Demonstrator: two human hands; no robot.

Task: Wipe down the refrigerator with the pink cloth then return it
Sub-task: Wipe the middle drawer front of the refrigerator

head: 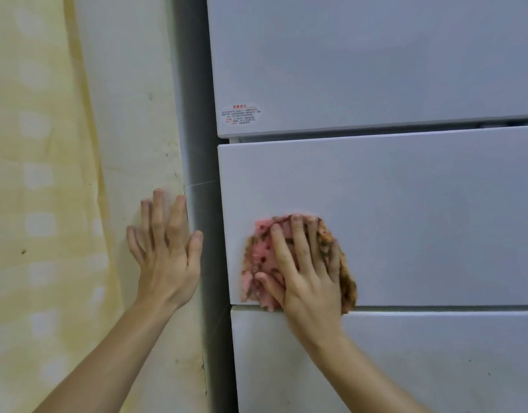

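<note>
My left hand (167, 251) is up flat, palm away from me, fingers straight and a little spread, thumb out to the right. My right hand (304, 272) is flat too, fingers spread upward, thumb stretched left. My bare left forearm (113, 347) and right forearm (361, 362) rise from below, leaning toward each other.
</note>
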